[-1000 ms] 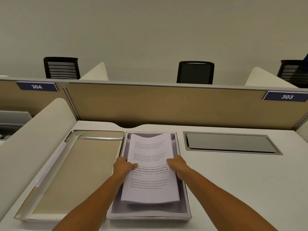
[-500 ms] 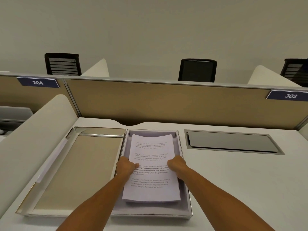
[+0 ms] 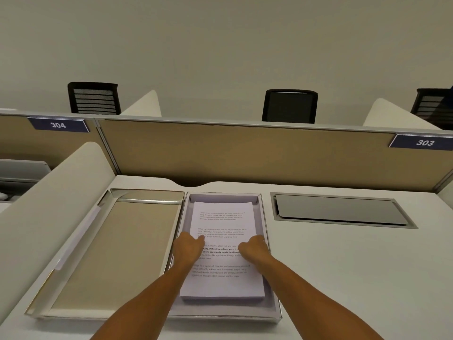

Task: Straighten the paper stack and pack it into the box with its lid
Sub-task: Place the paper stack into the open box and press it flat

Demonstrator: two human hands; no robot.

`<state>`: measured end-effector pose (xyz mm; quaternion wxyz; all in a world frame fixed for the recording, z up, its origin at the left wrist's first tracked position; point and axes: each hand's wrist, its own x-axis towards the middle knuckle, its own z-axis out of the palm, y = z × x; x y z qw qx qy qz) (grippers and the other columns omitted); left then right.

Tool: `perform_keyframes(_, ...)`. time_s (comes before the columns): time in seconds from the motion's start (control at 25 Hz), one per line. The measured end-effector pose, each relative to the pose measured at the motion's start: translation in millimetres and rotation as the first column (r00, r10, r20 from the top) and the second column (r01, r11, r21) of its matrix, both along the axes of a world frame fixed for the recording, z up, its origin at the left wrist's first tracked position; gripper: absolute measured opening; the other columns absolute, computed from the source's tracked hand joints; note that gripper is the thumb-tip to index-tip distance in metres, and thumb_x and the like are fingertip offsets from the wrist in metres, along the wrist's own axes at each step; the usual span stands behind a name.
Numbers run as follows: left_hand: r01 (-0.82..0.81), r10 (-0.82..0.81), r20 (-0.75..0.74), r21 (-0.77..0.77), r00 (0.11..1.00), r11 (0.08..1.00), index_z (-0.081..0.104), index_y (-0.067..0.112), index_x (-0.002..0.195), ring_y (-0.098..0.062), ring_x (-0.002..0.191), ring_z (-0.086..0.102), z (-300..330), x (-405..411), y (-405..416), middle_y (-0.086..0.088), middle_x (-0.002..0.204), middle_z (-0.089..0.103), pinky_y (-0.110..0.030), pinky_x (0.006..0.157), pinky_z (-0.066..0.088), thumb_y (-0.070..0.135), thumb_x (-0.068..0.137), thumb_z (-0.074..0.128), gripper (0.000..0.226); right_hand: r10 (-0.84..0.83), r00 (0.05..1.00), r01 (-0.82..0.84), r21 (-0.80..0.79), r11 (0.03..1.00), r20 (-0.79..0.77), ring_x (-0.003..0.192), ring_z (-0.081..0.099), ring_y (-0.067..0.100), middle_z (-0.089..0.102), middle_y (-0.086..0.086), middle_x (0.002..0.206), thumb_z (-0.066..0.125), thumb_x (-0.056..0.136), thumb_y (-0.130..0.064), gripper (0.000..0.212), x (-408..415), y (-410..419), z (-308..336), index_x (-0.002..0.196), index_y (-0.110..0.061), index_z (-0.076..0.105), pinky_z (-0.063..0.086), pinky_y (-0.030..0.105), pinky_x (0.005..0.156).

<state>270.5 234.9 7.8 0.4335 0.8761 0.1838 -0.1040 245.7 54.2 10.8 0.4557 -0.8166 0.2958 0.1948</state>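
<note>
**Paper stack lying in the open box**

The box [image 3: 269,285] sits open at lower centre of the frame on the white table [image 3: 355,278], and the paper stack [image 3: 224,285] lies flat inside it, its edges close to the box walls. The lid [image 3: 110,253] lies upturned just left of the box, touching its side, with nothing in it.

A grey metal flap [image 3: 340,211] is set into the table at right, well apart from the box. A tan partition [image 3: 245,153] runs behind, with black chairs [image 3: 289,106] beyond it.

The top sheet carries four printed paragraphs and looks square and even. My left hand [image 3: 187,249] and right hand [image 3: 253,250] both rest curled on the stack's side edges; whether either grip actually pinches the sheets, I cannot tell.
</note>
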Motion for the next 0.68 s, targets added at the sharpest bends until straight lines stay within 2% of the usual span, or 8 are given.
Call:
perform_keyframes(0.08,0.004,-0.004,-0.003,-0.008,1.000,1.000,0.063,0.002,0.110,-0.022,0.076,0.063,0.7,0.5,-0.4,-0.015,0.106,0.071,-0.032,0.066,0.053,0.033,0.089,0.063,0.038,-0.004,1.000,0.004,0.015,1.000,-0.012,0.096,0.062,0.020,0.062,0.008,0.125,0.054,0.091,-0.022,0.071,2.8,-2.9,-5.3,0.151,-0.001,0.023,0.049,0.025,0.065)
perform_keyframes(0.16,0.039,-0.039,-0.009,0.013,0.999,0.999,0.064,0.003,0.111,-0.023,0.079,0.064,2.1,1.2,-0.1,-0.014,0.107,0.071,-0.033,0.069,0.055,0.036,0.089,0.062,0.039,0.022,0.999,-0.022,-0.004,1.000,-0.027,0.103,0.064,0.023,0.063,0.008,0.126,0.056,0.090,-0.024,0.072,2.4,-3.4,-4.5,0.151,-0.002,0.024,0.054,0.026,0.067)
perform_keyframes(0.24,0.100,-0.099,-0.033,0.024,0.995,0.995,0.063,0.003,0.115,-0.024,0.083,0.065,4.0,2.3,0.9,-0.014,0.112,0.070,-0.029,0.065,0.053,0.035,0.091,0.061,0.040,0.065,0.997,-0.066,-0.022,0.998,-0.049,0.116,0.060,0.026,0.055,0.011,0.138,0.055,0.093,-0.023,0.081,2.3,-1.5,-1.1,0.155,-0.002,0.007,0.053,0.028,0.080)
perform_keyframes(0.32,0.172,-0.171,-0.057,0.007,0.984,0.985,0.060,0.004,0.121,-0.023,0.088,0.063,8.1,0.8,1.4,-0.014,0.120,0.067,-0.025,0.062,0.049,0.031,0.092,0.060,0.040,0.097,0.994,-0.099,-0.047,0.994,-0.055,0.127,0.054,0.028,0.042,0.014,0.150,0.053,0.096,-0.023,0.088,0.2,1.9,0.9,0.154,0.000,-0.009,0.049,0.029,0.087)
perform_keyframes(0.4,0.234,-0.232,-0.055,0.018,0.971,0.972,0.055,0.005,0.126,-0.027,0.101,0.065,11.6,-3.6,3.4,-0.013,0.128,0.064,-0.028,0.073,0.052,0.029,0.092,0.060,0.042,0.101,0.995,-0.102,-0.090,0.991,-0.014,0.138,0.043,0.032,0.025,0.017,0.160,0.057,0.094,-0.024,0.094,-1.8,5.1,-2.2,0.154,-0.001,-0.012,0.047,0.033,0.101)
perform_keyframes(0.52,0.268,-0.272,0.022,0.114,0.962,0.957,0.053,0.005,0.129,-0.031,0.112,0.064,18.2,-14.9,11.5,-0.012,0.132,0.061,-0.031,0.085,0.051,0.029,0.093,0.059,0.044,0.138,0.987,-0.124,-0.152,0.981,0.079,0.148,0.024,0.037,0.010,0.017,0.164,0.063,0.090,-0.022,0.097,-7.7,8.7,-10.1,0.156,-0.006,-0.006,0.036,0.044,0.116)
perform_keyframes(0.56,0.236,-0.246,0.066,0.121,0.967,0.964,0.054,0.005,0.128,-0.030,0.111,0.064,19.3,-18.0,16.9,-0.012,0.131,0.062,-0.032,0.087,0.051,0.030,0.092,0.060,0.045,0.157,0.982,-0.136,-0.180,0.974,0.104,0.148,0.024,0.037,0.013,0.016,0.164,0.065,0.088,-0.022,0.096,-9.8,9.2,-12.0,0.156,-0.008,0.000,0.036,0.047,0.117)
perform_keyframes(0.68,0.094,-0.113,0.188,0.106,0.976,0.990,0.059,0.005,0.124,-0.025,0.106,0.064,23.0,-26.3,40.1,-0.014,0.125,0.066,-0.034,0.091,0.051,0.029,0.092,0.061,0.040,0.195,0.960,-0.141,-0.257,0.956,0.200,0.139,0.040,0.035,0.033,0.011,0.156,0.071,0.078,-0.029,0.088,-12.1,10.7,-19.8,0.150,-0.021,0.020,0.048,0.050,0.105)
